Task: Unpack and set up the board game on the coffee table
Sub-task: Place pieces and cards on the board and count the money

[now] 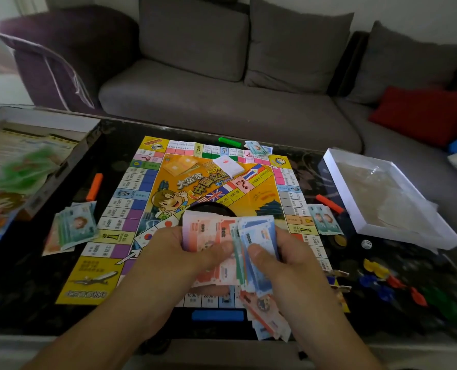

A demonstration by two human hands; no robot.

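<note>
Above the near edge of the game board (131, 209), both hands clamp one fan of play money (222, 233).

Left hand (184, 252) pinches the pink notes and right hand (283, 257) thumbs the blue ones, probably sorting them for dealing. Dealt note piles (75, 228) flank the board on the coffee table (35, 289); loose notes (264, 316), a blue holder (218, 315) and coloured tokens (392, 284) crowd the near side.

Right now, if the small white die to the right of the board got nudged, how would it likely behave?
The die looks small and light, so it would probably tumble and skid on the glossy dark table. It lies free, apart from the white tray, with nothing close to stop it.
</note>
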